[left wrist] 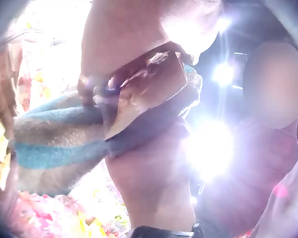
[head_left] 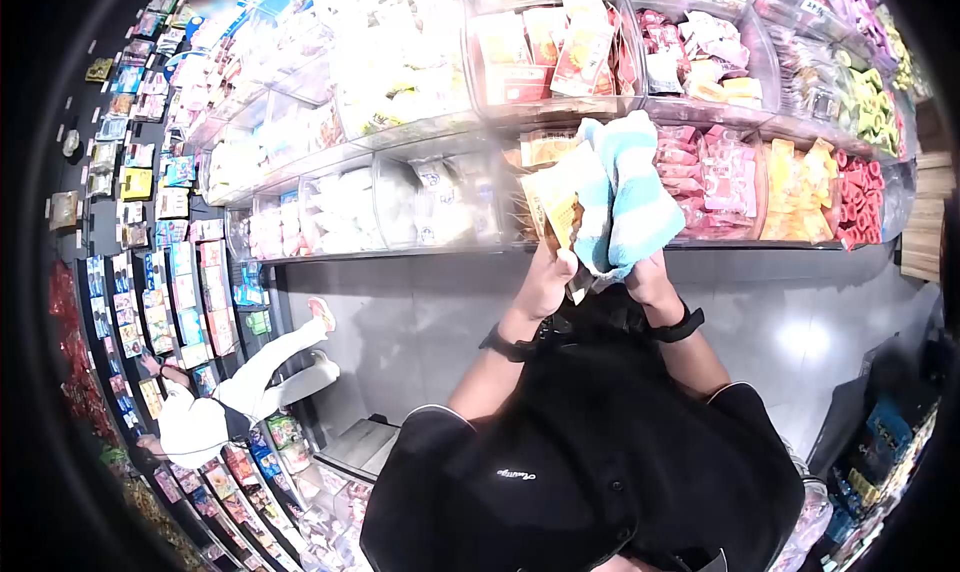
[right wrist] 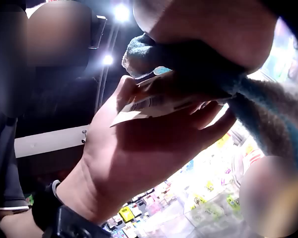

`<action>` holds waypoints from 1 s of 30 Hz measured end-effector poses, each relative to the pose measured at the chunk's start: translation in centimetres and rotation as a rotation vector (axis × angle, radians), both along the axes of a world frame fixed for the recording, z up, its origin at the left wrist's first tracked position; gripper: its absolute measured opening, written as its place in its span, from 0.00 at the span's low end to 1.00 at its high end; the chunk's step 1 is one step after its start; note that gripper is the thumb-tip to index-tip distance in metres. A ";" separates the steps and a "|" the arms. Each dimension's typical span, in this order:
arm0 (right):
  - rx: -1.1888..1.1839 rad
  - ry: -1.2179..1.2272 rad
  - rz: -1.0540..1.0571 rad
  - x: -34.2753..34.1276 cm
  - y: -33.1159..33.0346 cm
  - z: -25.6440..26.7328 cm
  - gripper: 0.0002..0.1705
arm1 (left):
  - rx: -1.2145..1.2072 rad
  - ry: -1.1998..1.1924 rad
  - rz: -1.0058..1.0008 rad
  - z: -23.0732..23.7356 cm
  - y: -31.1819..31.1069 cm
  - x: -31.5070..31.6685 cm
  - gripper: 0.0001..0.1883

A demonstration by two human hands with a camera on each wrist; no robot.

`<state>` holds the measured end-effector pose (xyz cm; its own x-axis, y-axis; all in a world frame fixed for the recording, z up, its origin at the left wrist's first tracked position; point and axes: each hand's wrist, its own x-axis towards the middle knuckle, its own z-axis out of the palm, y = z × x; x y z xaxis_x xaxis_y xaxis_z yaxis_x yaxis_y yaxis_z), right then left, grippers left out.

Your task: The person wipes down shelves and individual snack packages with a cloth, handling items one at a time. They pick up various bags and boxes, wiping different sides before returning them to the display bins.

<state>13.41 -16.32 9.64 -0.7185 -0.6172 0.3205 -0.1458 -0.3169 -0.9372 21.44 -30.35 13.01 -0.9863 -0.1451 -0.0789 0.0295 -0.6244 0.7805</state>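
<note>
In the head view, my left hand [head_left: 548,284] holds a small cream-and-yellow snack packet [head_left: 556,200] upright, with the thumb on its near side. My right hand [head_left: 652,278] grips the lower end of a fluffy towel [head_left: 640,187] striped blue and white. Packet and towel stand side by side, overlapping, in front of the bins. From the right wrist, the left hand [right wrist: 144,148] shows its thumb and fingers about the packet's edge [right wrist: 149,105]. The towel [left wrist: 59,153] spreads out beyond both hands in the left wrist view, and the right hand [left wrist: 149,188] partly lies behind it.
Clear plastic bins [head_left: 555,102] full of wrapped snacks run across the front. Pink packets [head_left: 728,172] and yellow packets [head_left: 800,182] fill bins at the right. A person in white [head_left: 205,427] leans at the stocked shelves on the left. Grey floor [head_left: 400,322] lies below the bins.
</note>
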 end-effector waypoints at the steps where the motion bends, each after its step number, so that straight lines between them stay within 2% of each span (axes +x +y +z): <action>1: 0.062 0.219 -0.049 0.1 0.0 0.4 0.17 | 0.057 0.043 -0.065 -0.3 -0.3 0.1 0.44; 2: 0.070 0.139 -0.067 0.8 -0.3 0.9 0.15 | 0.113 0.087 -0.128 -0.6 -0.6 0.2 0.44; 4: 0.160 0.054 -0.044 2.2 -0.4 2.1 0.15 | 0.005 0.072 -0.030 -0.6 -0.5 0.7 0.40; 5: 0.207 0.088 -0.037 2.8 -0.3 2.0 0.15 | -0.065 0.055 -0.003 -0.1 -0.4 1.0 0.39; 7: 0.270 0.123 -0.028 4.1 -0.1 1.6 0.16 | 0.118 0.099 -0.029 -0.2 0.1 1.4 0.37; 9: 0.302 0.124 -0.022 5.3 0.1 1.1 0.18 | 0.089 0.079 0.030 1.4 0.5 1.8 0.38; 14: 0.270 0.197 -0.062 8.0 0.8 1.5 0.19 | 0.171 0.126 0.035 2.2 0.5 4.2 0.40; 16: 0.211 -0.063 -0.030 9.2 1.5 1.1 0.19 | 0.197 0.134 0.073 3.3 1.0 5.3 0.40; 17: 0.183 -0.192 -0.014 9.8 1.8 0.8 0.19 | 0.228 0.123 0.110 2.2 1.1 6.0 0.39; 18: 0.139 -0.205 -0.071 10.2 2.1 0.3 0.18 | 0.223 0.154 0.103 2.2 1.3 6.6 0.39; 19: 0.048 -0.398 -0.078 10.6 2.0 1.0 0.17 | 0.219 0.183 0.097 2.9 1.4 7.1 0.39; 21: -0.098 -0.589 -0.012 11.0 3.1 -0.4 0.21 | 0.296 0.140 0.074 1.4 1.5 8.7 0.36; 23: -0.249 -0.711 0.038 12.0 3.8 0.3 0.24 | 0.189 0.112 0.153 -0.9 1.9 10.2 0.33; 24: -0.238 -0.731 0.046 12.4 4.1 1.0 0.25 | 0.121 0.095 0.195 -1.5 2.1 10.8 0.31; 25: -0.228 -0.750 0.053 12.9 4.4 1.5 0.25 | 0.024 0.077 0.241 -0.2 2.4 11.1 0.30; 27: -0.212 -0.744 0.092 13.7 5.6 0.9 0.25 | -0.018 0.129 0.260 3.7 2.8 11.1 0.27; 30: -0.120 -0.693 0.045 14.9 6.2 1.5 0.25 | -0.033 0.084 0.273 4.6 3.5 11.8 0.26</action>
<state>28.29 -10.10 11.11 -0.7565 -0.6402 -0.1340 0.4878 -0.4158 -0.7676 33.20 -26.90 17.64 -0.9131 -0.4077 0.0106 0.2587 -0.5589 0.7879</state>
